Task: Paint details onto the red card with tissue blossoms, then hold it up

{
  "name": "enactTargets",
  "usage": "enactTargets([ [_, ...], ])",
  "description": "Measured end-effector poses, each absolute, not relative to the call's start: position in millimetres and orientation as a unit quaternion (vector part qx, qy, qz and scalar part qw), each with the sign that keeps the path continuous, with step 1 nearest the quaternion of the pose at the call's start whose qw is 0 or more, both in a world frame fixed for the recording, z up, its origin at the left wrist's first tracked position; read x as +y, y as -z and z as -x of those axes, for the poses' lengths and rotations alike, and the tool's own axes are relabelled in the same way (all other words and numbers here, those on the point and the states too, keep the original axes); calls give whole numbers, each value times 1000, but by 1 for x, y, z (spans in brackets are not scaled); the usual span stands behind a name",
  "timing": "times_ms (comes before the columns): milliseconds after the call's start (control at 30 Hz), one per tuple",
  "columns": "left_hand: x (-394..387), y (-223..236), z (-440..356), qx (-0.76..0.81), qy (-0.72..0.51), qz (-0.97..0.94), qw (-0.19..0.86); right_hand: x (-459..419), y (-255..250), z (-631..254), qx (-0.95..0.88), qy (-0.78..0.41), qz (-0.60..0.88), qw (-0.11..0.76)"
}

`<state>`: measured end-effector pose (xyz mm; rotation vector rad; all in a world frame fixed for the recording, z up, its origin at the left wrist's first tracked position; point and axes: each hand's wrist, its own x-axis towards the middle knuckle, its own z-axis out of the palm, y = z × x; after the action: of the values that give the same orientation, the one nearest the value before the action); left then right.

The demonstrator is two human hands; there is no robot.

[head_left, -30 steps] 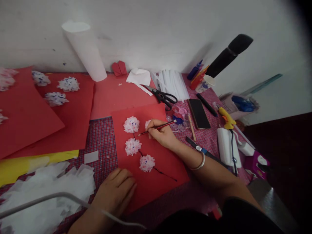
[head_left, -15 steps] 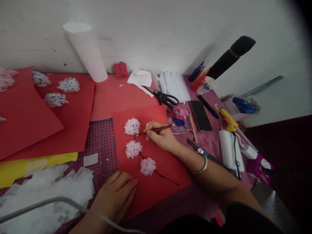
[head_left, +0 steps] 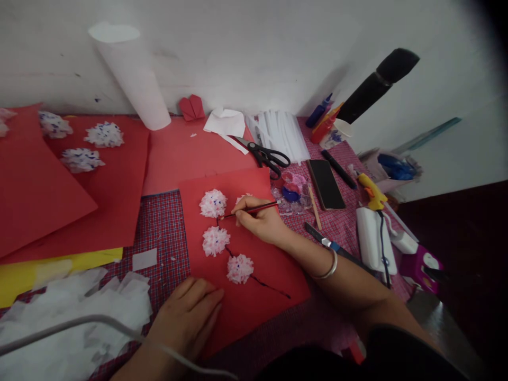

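My right hand [head_left: 262,223] is closed around a slim dark paintbrush [head_left: 257,208]. Its tip is by a dark painted line [head_left: 218,222] between two flowers on a red sheet [head_left: 254,323]. Ruffled white-and-pink paper flowers stand on this sheet: an upper one [head_left: 213,203], a middle one [head_left: 216,241] and a lower one [head_left: 240,269]. Another flower is partly hidden behind my right hand. From the lower flower, a dark line runs down to the right. My left hand [head_left: 192,312] lies flat over the sheet's lower left edge, fingers stretched out, holding nothing.
Black scissors [head_left: 266,153], a paint palette [head_left: 291,194], a phone [head_left: 326,184] and a cutter knife [head_left: 337,248] lie beyond my right arm. A yellow glue gun [head_left: 372,191] is farther right. White tissue pieces [head_left: 79,323] and a grey cable [head_left: 95,319] are at left.
The view has shifted a little, so most things sit slightly farther left and higher. The brush stays in my right hand near the painted line; my left hand keeps its place on the sheet.
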<state>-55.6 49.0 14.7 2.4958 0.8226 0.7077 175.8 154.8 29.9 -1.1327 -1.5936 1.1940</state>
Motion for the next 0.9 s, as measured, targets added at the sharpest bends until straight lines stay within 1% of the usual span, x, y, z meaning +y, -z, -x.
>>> enactTargets([
  [267, 51, -18, 54, 299, -265, -893, 208, 152, -32, -176, -638, -448, 470, 413],
  [433, 50, -15, 56, 302, -248, -896, 212, 152, -32, -176, -625, -457, 482, 409],
  [600, 48, -16, 54, 308, -255, -899, 178, 152, -31, -175, -613, -462, 492, 410],
  [767, 44, -12, 57, 307, -214, -914, 154, 141, -34, -178, -554, -512, 488, 439],
  [900, 42, -8, 61, 318, -216, -915, 124, 133, -31, -178, -510, -544, 503, 438],
])
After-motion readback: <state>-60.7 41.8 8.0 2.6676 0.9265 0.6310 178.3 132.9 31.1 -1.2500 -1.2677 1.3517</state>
